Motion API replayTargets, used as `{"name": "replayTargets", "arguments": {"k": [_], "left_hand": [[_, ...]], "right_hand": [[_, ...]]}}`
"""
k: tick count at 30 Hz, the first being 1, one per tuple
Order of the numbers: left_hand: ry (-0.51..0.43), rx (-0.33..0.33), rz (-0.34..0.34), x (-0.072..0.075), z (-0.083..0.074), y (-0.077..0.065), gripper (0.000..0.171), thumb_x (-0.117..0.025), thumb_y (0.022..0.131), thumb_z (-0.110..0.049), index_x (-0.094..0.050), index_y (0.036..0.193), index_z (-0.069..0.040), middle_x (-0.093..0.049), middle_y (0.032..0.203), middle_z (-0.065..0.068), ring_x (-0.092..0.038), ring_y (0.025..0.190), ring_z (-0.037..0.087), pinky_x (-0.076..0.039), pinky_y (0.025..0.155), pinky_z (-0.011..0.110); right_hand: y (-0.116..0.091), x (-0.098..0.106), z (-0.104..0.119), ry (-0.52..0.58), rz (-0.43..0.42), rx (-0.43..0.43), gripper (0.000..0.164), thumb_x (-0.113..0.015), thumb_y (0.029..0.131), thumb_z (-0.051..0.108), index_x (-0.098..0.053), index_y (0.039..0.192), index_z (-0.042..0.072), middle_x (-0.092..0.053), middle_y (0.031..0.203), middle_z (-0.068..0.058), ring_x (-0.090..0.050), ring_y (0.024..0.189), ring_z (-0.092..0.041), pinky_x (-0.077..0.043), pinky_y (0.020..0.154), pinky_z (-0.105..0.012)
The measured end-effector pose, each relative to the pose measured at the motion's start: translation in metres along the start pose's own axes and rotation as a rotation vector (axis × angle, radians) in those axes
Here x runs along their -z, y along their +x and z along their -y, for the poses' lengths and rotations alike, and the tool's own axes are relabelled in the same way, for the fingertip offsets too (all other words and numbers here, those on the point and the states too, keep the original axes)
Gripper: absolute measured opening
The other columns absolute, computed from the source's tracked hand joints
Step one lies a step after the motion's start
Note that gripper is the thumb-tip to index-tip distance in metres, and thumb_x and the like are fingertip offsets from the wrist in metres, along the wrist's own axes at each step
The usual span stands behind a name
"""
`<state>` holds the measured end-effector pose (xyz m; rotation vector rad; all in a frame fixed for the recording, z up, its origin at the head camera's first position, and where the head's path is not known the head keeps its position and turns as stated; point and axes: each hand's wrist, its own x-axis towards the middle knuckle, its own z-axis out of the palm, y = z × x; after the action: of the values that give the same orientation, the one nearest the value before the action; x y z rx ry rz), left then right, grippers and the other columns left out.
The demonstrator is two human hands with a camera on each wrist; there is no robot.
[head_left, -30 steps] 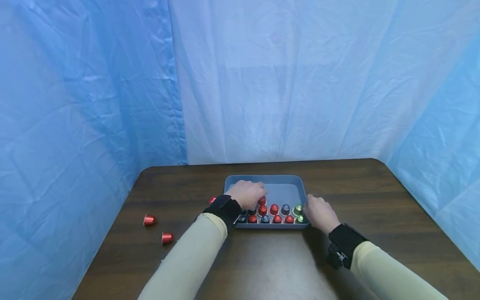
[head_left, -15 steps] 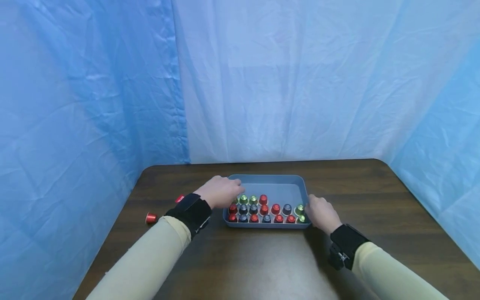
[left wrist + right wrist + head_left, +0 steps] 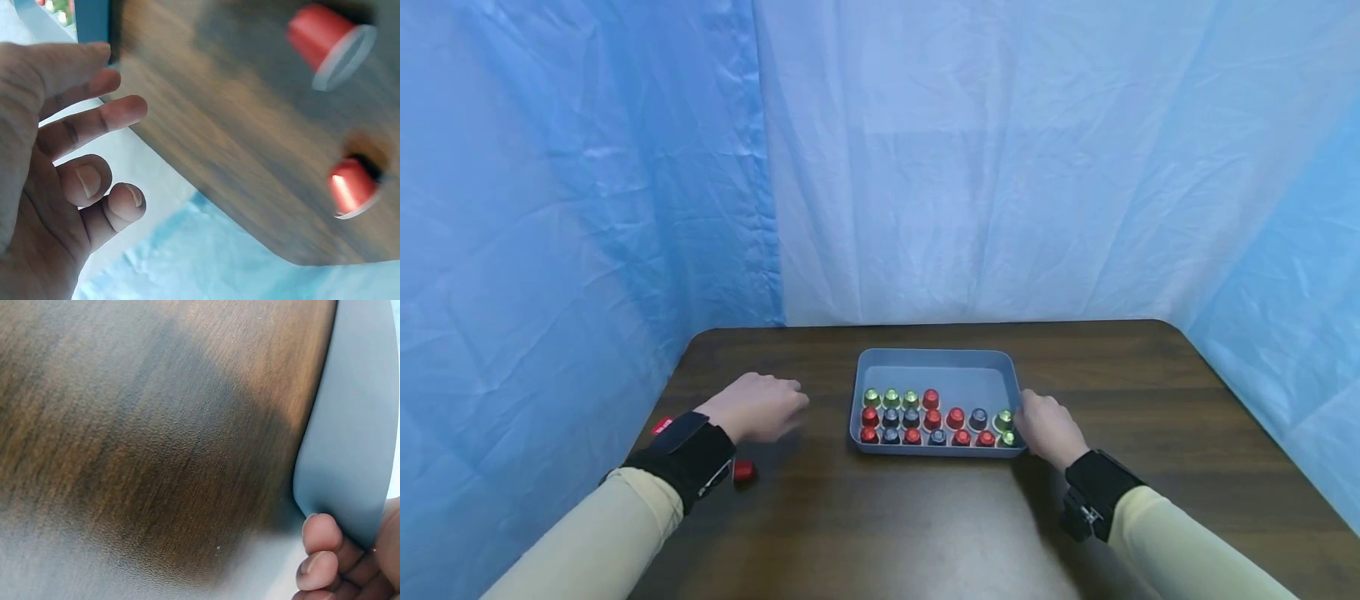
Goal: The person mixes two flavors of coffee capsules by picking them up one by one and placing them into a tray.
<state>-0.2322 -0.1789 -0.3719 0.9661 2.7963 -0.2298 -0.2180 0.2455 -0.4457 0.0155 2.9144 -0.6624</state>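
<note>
My left hand hovers over the table left of the tray, fingers loosely bent with nothing between them. In the left wrist view, two red coffee capsules lie on their sides beyond the fingertips. The head view shows one red capsule beside the left wrist; the other is hidden by the hand or wristband. A grey-blue tray holds upright capsules in red, dark blue and green, lined up in rows along its front. My right hand grips the tray's right side near the front corner, fingertips curled against its wall.
The dark wooden table has rounded back corners, and blue curtains hang behind it and at both sides. Bare tray floor shows behind the capsule rows, mostly at the back and right.
My left hand has moved left, from above the tray to over the table, uncovering the left capsules in the tray. The right hand has stayed at the tray's side.
</note>
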Motion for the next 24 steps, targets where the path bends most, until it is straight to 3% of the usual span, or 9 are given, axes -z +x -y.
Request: {"name": "replayTargets", "arguments": {"k": [6,14,20,24], "left_hand": [[-0.015,0.020,0.069,-0.012,0.004,-0.021,0.021,-0.080,0.089,-0.031,-0.076,0.101,-0.014,-0.065,0.086,-0.002,-0.059,0.070,0.014,-0.056,0.070,0.038],[0.020,0.065,0.171,-0.026,-0.003,-0.034,0.031,-0.088,0.079,-0.036,-0.075,0.095,-0.014,-0.064,0.079,-0.002,-0.055,0.066,0.016,-0.052,0.068,0.038],[0.087,0.066,0.173,-0.034,-0.004,-0.042,0.034,-0.093,0.072,-0.036,-0.074,0.090,-0.014,-0.065,0.078,-0.001,-0.059,0.065,0.017,-0.053,0.064,0.039],[0.095,0.065,0.166,-0.039,-0.002,-0.044,0.028,-0.093,0.074,-0.028,-0.074,0.088,-0.014,-0.065,0.078,0.000,-0.059,0.066,0.018,-0.053,0.064,0.037]], "right_hand": [[-0.001,0.001,-0.002,0.014,0.010,-0.022,0.019,-0.055,0.101,0.008,-0.056,0.111,-0.008,-0.059,0.082,-0.014,-0.059,0.065,-0.021,-0.052,0.056,-0.033],[0.002,0.000,-0.001,0.033,0.020,-0.039,0.020,-0.055,0.101,0.009,-0.056,0.113,-0.007,-0.060,0.083,-0.014,-0.060,0.065,-0.021,-0.053,0.057,-0.031],[0.001,0.000,0.001,0.035,0.022,-0.033,0.020,-0.055,0.101,0.008,-0.056,0.113,-0.008,-0.060,0.084,-0.014,-0.060,0.066,-0.020,-0.053,0.057,-0.032],[0.001,-0.001,0.001,0.034,0.021,-0.022,0.019,-0.055,0.101,0.008,-0.055,0.112,-0.008,-0.060,0.084,-0.014,-0.060,0.066,-0.021,-0.052,0.056,-0.032]]}}
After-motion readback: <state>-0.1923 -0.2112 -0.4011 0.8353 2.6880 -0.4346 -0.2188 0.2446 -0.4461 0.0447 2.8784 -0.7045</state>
